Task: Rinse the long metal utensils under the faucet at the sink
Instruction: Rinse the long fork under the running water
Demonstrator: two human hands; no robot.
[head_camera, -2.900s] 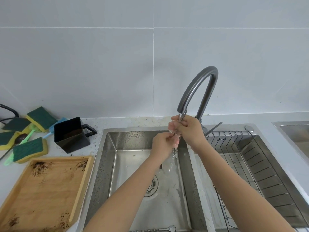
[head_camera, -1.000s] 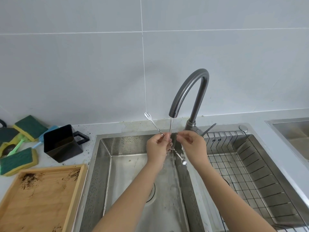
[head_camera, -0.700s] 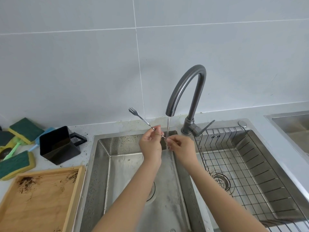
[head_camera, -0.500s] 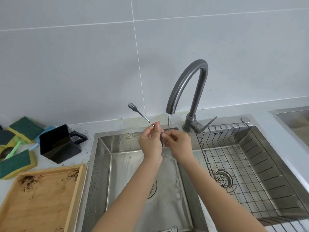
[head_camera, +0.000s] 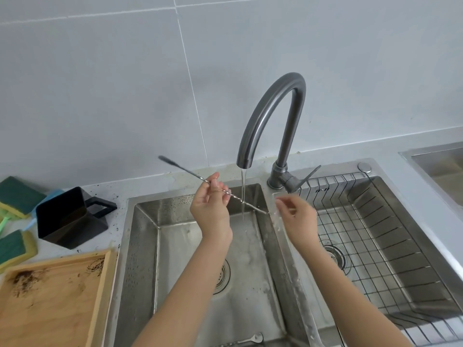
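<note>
While left hand (head_camera: 211,211) pinches one utensil (head_camera: 200,180) under faucet (head_camera: 270,113), right hand (head_camera: 297,216) blurred, grip unclear.

A dark grey faucet (head_camera: 271,113) is gleaming above the silver sink (head_camera: 180,246), beside a black jug (head_camera: 67,219), green-and-yellow sponges (head_camera: 15,246) and a brown-stained wooden tray (head_camera: 55,304).

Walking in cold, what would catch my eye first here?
A thin stream of water falls from the curved grey faucet onto a long twisted metal utensil, pinched in the left hand over the left basin. The right hand is blurred beside it.
</note>
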